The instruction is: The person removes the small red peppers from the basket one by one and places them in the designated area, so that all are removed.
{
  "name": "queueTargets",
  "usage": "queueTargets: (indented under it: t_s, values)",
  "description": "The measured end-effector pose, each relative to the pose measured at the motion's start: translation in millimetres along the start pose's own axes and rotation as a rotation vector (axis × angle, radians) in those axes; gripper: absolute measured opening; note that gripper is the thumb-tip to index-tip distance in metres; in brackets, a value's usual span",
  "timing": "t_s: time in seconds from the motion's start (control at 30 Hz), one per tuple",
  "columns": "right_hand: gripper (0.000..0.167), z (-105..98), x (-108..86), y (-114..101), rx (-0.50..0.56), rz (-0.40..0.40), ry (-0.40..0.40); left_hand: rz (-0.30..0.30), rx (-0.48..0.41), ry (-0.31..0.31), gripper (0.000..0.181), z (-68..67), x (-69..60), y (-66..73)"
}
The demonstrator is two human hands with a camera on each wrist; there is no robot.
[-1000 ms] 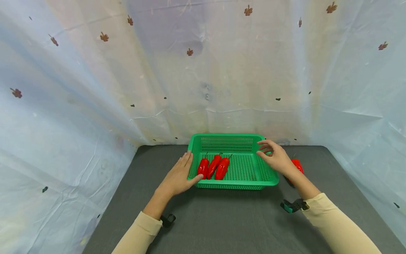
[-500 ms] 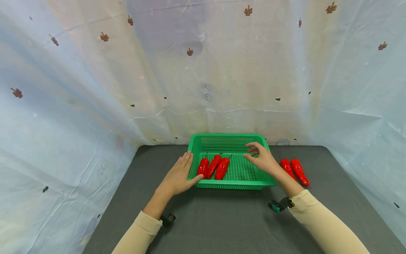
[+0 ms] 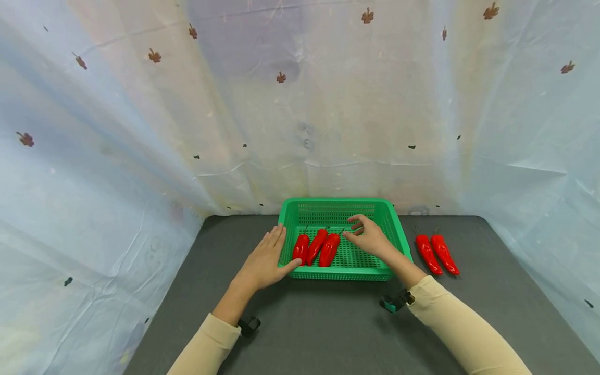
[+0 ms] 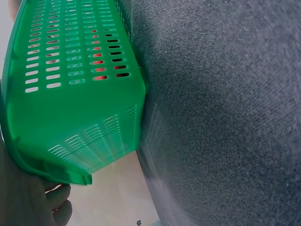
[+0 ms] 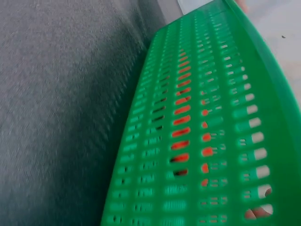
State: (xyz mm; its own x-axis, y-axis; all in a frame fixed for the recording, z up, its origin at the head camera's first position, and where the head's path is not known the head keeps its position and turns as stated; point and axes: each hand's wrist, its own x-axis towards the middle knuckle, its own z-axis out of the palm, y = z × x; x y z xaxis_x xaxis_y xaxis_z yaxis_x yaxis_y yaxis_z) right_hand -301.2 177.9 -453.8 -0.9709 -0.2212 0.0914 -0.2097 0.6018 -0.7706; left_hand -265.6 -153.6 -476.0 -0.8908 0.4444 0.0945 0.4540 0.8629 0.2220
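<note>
A green perforated basket (image 3: pixel 361 273) holds three red peppers, the rightmost pepper (image 3: pixel 329 250) nearest my right hand. My left hand (image 3: pixel 264 262) rests along the basket's left rim with fingers straight; the left wrist view shows its fingers (image 4: pixel 60 202) beside the basket's edge. My right hand (image 3: pixel 370 239) hangs over the basket's inside, just right of the peppers, fingers loosely bent with a gap to the thumb and nothing between them. In the right wrist view, red shows through the slots of the basket's wall (image 5: pixel 141 165).
Two more red peppers, the nearer one (image 3: pixel 427 254) and its neighbour (image 3: pixel 444 254), lie on the dark table (image 3: pixel 328 323) right of the basket. A pale patterned sheet (image 3: pixel 347 114) hangs behind and at both sides.
My right hand has moved left, from the basket's right rim to above its inside beside the peppers. Both peppers on the right of the table are now uncovered. My left hand has stayed in place.
</note>
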Motion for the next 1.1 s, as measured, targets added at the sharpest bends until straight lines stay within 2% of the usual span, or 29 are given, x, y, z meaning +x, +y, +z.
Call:
queueTargets:
  t_s: [0.17,0.43,0.97,1.1]
  values:
    - [0.048,10,4.9,-5,-0.01,0.023,-0.002,-0.009,0.004,-0.016,0.105,2.2,1.2,-0.9]
    - [0.049,22,14.1,-9,-0.017,0.066,-0.054,-0.006,0.002,-0.013,0.107,5.1,2.3,-2.9]
    - [0.06,42,22.9,-3,-0.095,0.161,-0.083,-0.012,-0.002,-0.017,0.106,2.9,1.9,-1.3]
    - [0.064,44,23.7,-3,-0.123,0.171,-0.116,-0.007,-0.003,-0.014,0.106,3.6,1.8,-1.9]
